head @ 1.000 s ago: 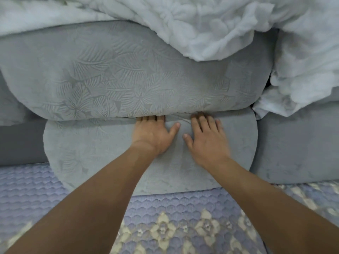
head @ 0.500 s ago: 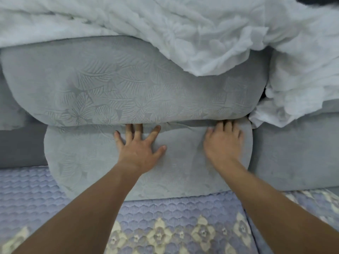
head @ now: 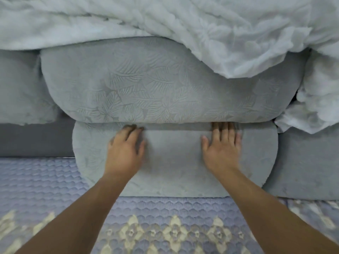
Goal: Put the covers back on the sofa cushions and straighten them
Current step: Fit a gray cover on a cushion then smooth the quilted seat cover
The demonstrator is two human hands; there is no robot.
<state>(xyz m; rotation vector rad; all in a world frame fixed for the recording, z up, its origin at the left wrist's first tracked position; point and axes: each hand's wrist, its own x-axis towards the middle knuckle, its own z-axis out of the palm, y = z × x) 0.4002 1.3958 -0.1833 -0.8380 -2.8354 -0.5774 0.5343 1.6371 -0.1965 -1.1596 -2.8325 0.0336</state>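
Observation:
A covered grey back cushion [head: 146, 85] with an embossed leaf pattern lies across the middle of the head view. Below it a flatter grey cushion [head: 174, 162] in the same fabric stands against the sofa. My left hand [head: 124, 149] presses flat on the lower cushion left of centre, fingertips at the seam under the upper cushion. My right hand [head: 222, 149] lies flat on it further right, fingers straight, tips tucked into the same seam. Both hands hold nothing.
White bare cushion filling [head: 220, 33] is heaped over the top and spills down the right side [head: 315, 107]. More grey cushions sit at left [head: 20, 88] and right [head: 308, 162]. A quilted blue-grey seat pad [head: 165, 226] with cream flowers runs along the front.
My hands, side by side at the cushion's centre a second ago, have slid apart along the seam. The view has shifted so the cushions sit lower and further right.

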